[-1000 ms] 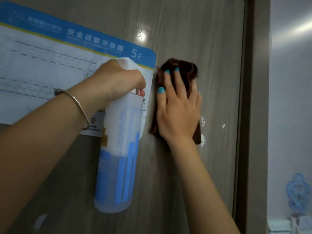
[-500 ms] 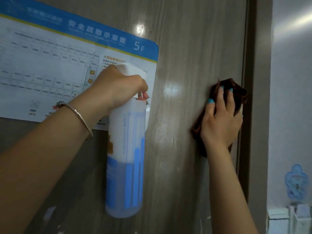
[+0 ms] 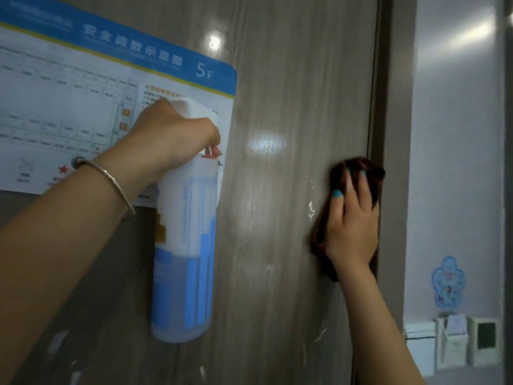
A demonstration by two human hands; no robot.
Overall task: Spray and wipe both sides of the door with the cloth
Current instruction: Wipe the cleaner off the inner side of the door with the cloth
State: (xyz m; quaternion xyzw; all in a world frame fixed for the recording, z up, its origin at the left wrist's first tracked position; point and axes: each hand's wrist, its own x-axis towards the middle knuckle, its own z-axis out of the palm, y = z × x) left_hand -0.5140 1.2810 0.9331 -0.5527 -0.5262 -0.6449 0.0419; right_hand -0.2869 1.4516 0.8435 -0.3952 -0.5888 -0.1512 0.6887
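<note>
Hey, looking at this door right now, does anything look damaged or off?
Yes. The door has small white flecks, like chipped finish or residue, just left of the cloth under the right hand, and more white scuffs lower down near the bottom. The poster looks flat.

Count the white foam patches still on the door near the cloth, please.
2 clear ones: a small foam streak above a larger foam patch, both just left of the cloth. More may hide under it.
</note>
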